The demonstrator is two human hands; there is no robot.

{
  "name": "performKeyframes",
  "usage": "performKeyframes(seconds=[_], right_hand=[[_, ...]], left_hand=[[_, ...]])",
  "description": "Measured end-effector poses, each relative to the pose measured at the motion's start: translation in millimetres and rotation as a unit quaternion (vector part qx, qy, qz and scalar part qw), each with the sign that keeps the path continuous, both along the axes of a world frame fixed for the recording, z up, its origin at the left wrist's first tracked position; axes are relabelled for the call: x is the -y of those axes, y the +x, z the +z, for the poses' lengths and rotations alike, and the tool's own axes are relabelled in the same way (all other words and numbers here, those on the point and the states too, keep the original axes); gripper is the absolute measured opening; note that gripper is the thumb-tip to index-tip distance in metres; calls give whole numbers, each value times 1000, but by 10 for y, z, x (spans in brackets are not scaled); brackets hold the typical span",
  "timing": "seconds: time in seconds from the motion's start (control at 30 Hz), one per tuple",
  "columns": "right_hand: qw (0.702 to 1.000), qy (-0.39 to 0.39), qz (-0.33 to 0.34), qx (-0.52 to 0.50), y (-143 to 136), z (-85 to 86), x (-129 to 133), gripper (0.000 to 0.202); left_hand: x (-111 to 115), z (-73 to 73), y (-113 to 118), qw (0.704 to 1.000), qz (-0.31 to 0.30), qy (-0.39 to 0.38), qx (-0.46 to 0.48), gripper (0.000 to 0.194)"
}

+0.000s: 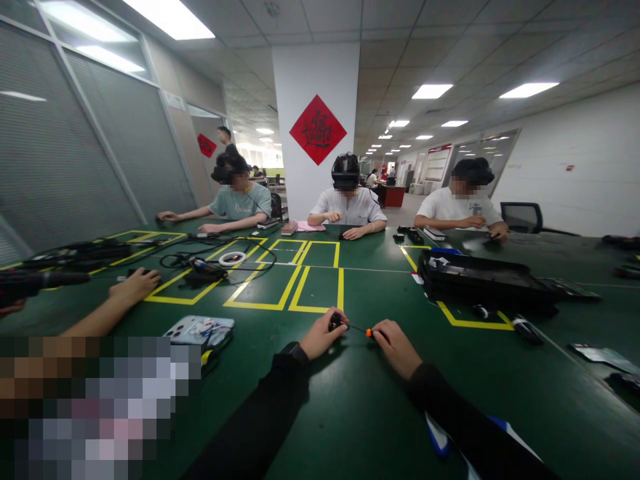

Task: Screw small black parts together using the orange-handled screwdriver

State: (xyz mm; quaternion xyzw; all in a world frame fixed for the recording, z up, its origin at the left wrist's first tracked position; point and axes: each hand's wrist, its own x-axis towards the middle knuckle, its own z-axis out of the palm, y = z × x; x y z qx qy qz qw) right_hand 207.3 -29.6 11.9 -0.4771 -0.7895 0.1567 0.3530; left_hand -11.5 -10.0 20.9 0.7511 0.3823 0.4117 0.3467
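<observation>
My left hand (325,331) is closed around a small black part (335,321), whose kind I cannot make out. My right hand (397,345) is closed on the handle of a screwdriver (369,333), which has an orange collar. Its thin shaft runs level from the right hand across to the black part; whether the tip sits in a screw is too small to see. Both hands are just above the green table (320,407). Under my right forearm lies a blue and white item (438,437), partly hidden by the sleeve.
To my left, a co-worker's arm (107,303) rests on the table near a light blue phone-like case (200,329) and tangled black cables (205,270). A long black tray (485,280) stands at the right, with small black parts (527,330) beside it. Several co-workers sit opposite.
</observation>
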Motion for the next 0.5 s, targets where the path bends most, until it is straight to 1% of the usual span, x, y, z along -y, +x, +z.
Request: performKeyframes(seconds=[0.1,0.3,0.5], right_hand=[[1000,3,8,11,-3,4,-9,27],[1000,-5,-5,-11,9,8,8,11],[1000,-15,-16,-22,1,38,38,15]], left_hand=[[3,3,3,1000,0,-4,3,19],[6,4,5,1000,6,-11,6,19],[13,14,6,1000,6,-12,7,19]])
